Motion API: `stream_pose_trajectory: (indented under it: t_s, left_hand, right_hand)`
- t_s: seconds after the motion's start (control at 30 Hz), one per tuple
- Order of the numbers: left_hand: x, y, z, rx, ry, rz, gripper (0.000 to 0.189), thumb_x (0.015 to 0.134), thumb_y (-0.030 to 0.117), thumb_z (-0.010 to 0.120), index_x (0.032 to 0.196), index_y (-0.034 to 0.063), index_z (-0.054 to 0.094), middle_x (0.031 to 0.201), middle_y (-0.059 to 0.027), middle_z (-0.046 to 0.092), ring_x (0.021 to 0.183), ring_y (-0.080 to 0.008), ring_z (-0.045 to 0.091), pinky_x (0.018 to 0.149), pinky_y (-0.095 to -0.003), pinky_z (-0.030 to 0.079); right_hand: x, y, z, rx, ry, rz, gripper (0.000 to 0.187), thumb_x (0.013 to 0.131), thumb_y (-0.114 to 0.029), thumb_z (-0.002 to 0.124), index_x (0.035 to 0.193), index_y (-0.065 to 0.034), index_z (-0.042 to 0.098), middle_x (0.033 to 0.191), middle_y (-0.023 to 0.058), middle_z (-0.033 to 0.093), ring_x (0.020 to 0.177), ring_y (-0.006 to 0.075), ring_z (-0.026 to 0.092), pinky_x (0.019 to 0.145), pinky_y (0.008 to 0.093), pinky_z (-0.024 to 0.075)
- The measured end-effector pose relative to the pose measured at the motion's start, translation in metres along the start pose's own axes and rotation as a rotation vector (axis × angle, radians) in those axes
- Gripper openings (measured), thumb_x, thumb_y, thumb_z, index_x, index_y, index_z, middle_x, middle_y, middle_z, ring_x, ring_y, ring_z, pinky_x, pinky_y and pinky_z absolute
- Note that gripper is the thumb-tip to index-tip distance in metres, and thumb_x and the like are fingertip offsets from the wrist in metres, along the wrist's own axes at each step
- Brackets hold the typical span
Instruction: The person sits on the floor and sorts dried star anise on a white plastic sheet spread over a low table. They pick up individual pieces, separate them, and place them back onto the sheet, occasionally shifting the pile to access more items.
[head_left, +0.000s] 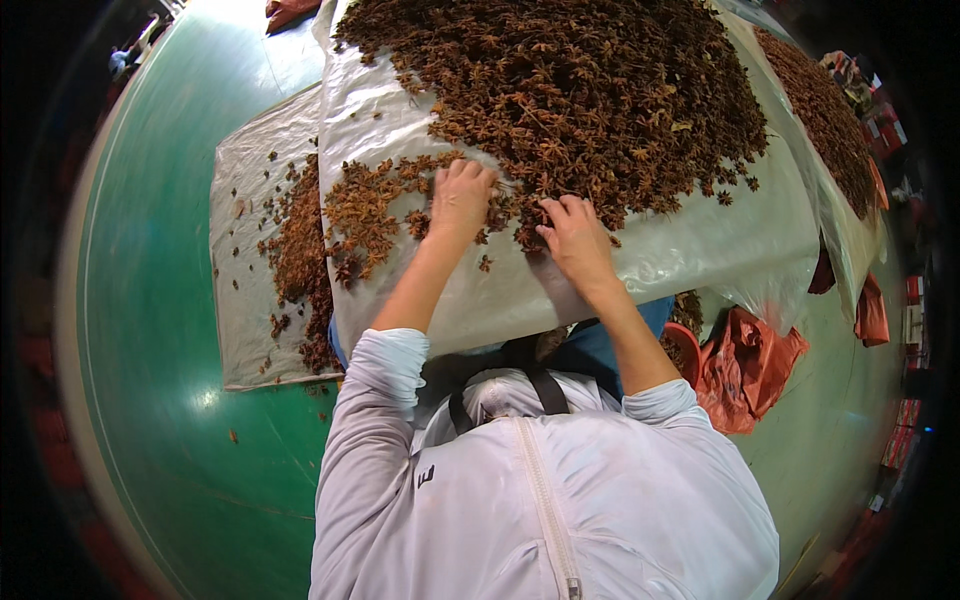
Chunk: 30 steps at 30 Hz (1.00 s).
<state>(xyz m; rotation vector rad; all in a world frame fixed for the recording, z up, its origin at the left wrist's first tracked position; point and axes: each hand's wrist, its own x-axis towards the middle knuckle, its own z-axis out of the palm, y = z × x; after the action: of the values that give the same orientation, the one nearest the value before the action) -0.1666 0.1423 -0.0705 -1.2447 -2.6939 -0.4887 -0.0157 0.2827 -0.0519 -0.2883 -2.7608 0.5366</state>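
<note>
A large heap of dried star anise (577, 105) covers the far part of a table spread with whitish plastic sheeting (480, 315). My left hand (463, 196) is palm down at the heap's near-left edge, its fingers bent among loose pods and stems. Whether it pinches a piece is hidden beneath the fingers. My right hand (577, 238) rests at the near edge of the heap, fingertips touching a small cluster of dark pods (529, 231); its grip is unclear. Left of my left hand lies a smaller, lighter group of star anise (367, 206). One single pod (485, 262) sits apart, nearer to me.
Below the table's left side, a floor sheet (247, 315) carries reddish-brown fragments (300, 247). A red basin (684, 349) and a crumpled red plastic bag (750, 367) are on the floor at right. Another star anise heap (821, 112) lies farther right.
</note>
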Motion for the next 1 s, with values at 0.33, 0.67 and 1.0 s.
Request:
stream_pose_trajectory:
  t_s: [0.33, 0.67, 1.0]
  left_hand:
    - [-0.024, -0.029, -0.013, -0.031, 0.121, 0.090, 0.018, 0.084, 0.009, 0.062, 0.102, 0.0096, 0.062, 0.104, -0.0087, 0.057, 0.113, -0.0283, 0.049, 0.096, -0.0430, 0.035]
    - [-0.059, 0.001, -0.050, -0.483, 0.199, 0.076, 0.018, 0.084, 0.001, 0.061, 0.101, 0.0010, 0.056, 0.104, -0.0180, 0.051, 0.094, -0.0374, 0.057, 0.079, -0.0394, 0.050]
    - [-0.129, -0.052, -0.059, -0.171, 0.466, -0.080, 0.018, 0.089, -0.003, 0.054, 0.104, 0.0035, 0.061, 0.105, -0.0158, 0.057, 0.097, -0.0302, 0.060, 0.081, -0.0370, 0.051]
  right_hand:
    - [0.033, -0.033, 0.004, 0.121, 0.191, -0.171, 0.029, 0.083, -0.004, 0.064, 0.113, -0.0056, 0.065, 0.107, 0.0087, 0.060, 0.099, 0.0294, 0.055, 0.085, 0.0390, 0.0478]
    - [0.050, -0.049, 0.007, 0.134, 0.043, -0.339, 0.006, 0.078, -0.007, 0.063, 0.084, -0.0059, 0.061, 0.080, 0.0096, 0.058, 0.085, 0.0310, 0.056, 0.071, 0.0417, 0.0497]
    - [-0.040, -0.077, -0.044, 0.380, -0.851, -0.456, 0.019, 0.079, -0.024, 0.071, 0.088, -0.0088, 0.066, 0.081, 0.0114, 0.066, 0.085, 0.0327, 0.063, 0.073, 0.0447, 0.0514]
